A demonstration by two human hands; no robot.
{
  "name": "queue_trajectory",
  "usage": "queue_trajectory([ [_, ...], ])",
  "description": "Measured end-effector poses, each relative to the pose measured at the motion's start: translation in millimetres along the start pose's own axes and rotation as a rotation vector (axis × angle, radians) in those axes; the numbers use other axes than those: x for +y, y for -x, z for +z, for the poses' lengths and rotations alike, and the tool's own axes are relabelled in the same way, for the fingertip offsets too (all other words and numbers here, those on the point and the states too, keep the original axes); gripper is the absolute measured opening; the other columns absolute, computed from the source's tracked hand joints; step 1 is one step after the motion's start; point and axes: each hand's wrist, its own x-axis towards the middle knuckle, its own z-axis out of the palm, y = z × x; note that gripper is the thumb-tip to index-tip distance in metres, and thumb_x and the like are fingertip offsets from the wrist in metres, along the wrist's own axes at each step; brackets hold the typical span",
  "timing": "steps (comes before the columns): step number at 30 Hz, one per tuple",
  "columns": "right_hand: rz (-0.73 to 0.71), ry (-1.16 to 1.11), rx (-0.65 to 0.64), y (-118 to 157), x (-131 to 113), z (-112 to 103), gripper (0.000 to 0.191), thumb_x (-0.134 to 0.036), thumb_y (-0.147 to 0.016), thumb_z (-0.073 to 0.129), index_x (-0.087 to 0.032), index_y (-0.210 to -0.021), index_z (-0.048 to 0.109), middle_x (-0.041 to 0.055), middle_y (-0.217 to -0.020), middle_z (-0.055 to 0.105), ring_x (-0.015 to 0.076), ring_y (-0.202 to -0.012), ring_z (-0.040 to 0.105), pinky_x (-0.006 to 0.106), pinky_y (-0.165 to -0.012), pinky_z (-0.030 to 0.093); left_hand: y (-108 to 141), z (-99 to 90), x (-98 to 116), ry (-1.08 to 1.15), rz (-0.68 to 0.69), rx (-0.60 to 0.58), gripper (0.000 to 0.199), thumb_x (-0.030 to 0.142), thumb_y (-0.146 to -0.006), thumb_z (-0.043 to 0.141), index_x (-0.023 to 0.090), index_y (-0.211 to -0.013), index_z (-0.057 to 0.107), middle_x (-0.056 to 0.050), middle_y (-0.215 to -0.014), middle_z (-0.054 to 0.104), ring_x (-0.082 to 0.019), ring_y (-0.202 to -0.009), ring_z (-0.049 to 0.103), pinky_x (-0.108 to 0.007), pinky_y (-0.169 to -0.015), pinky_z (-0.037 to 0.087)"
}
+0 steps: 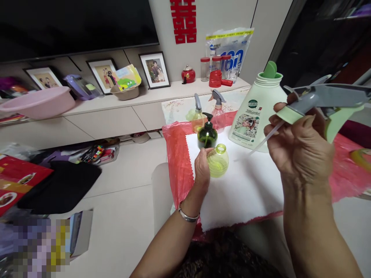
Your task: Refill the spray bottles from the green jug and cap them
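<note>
My left hand (203, 166) is wrapped round the side of a round yellow-green bottle (218, 164), whose neck is uncapped. Raised at the right, my right hand (301, 143) grips a spray nozzle (308, 102) by its pale green collar, with a thin clear tube hanging down towards the left. The tube's end is apart from the bottle. Just behind the bottle stands a dark green pump bottle (207, 137). A large pale green jug (252, 112) with a label stands close to my right hand, a green piece sticking out of its mouth.
Two more spray bottles, one yellowish (198, 119) and one pink (218, 116), stand behind. White cloth (240, 200) and red plastic sheeting (178, 162) cover the table. A cabinet ledge (176, 87) holds frames, a pink basin (40, 102) and red-lidded jars (205, 69).
</note>
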Motion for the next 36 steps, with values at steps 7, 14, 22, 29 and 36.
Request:
queue_trajectory([
  [7, -0.128, -0.233, 0.004, -12, 2, 27, 0.014, -0.031, -0.087, 0.078, -0.021, -0.095, 0.073, 0.0049, -0.11, 0.056, 0.0118, -0.097, 0.057, 0.019, -0.07, 0.046, 0, 0.3, 4, -0.068, 0.005, 0.011, 0.049, 0.043, -0.102, 0.031, 0.017, -0.097, 0.073, -0.008, -0.1, 0.078, -0.022, -0.096, 0.071, -0.033, -0.086, 0.054],
  [14, -0.176, -0.197, 0.013, -22, -3, 41, 0.034, -0.039, -0.079, 0.086, -0.022, -0.105, 0.072, 0.0027, -0.116, 0.056, 0.0129, -0.105, 0.058, 0.016, -0.069, 0.049, -1, 0.8, 5, -0.083, 0.019, -0.006, 0.049, 0.039, -0.102, 0.029, 0.018, -0.096, 0.073, -0.008, -0.098, 0.078, -0.022, -0.095, 0.071, -0.033, -0.085, 0.054],
  [22, 0.065, -0.146, -0.097, 1, 49, 36, 0.053, -0.04, -0.079, 0.083, -0.015, -0.122, 0.063, 0.0081, -0.116, 0.057, 0.0156, -0.109, 0.058, 0.022, -0.087, 0.056, 1, 0.6, 4, -0.072, 0.019, -0.012, 0.045, 0.039, -0.103, 0.031, 0.019, -0.095, 0.07, -0.006, -0.095, 0.077, -0.02, -0.091, 0.071, -0.032, -0.083, 0.055],
  [29, 0.306, -0.094, -0.218, 36, 91, 14, 0.048, -0.039, -0.08, 0.084, -0.012, -0.114, 0.065, 0.0096, -0.126, 0.054, 0.0163, -0.106, 0.06, 0.024, -0.091, 0.056, 2, -0.6, 8, -0.073, 0.056, -0.028, 0.046, 0.037, -0.104, 0.029, 0.017, -0.096, 0.07, -0.009, -0.093, 0.076, -0.02, -0.089, 0.071, -0.032, -0.082, 0.055],
  [36, 0.363, -0.14, -0.281, 46, 94, 12, 0.045, -0.043, -0.085, 0.079, -0.012, -0.114, 0.066, 0.0105, -0.125, 0.054, 0.018, -0.11, 0.059, 0.031, -0.1, 0.054, 2, -1.9, 3, -0.096, 0.126, -0.029, 0.04, 0.036, -0.103, 0.034, 0.02, -0.098, 0.069, -0.008, -0.098, 0.075, -0.02, -0.093, 0.069, -0.033, -0.083, 0.055],
])
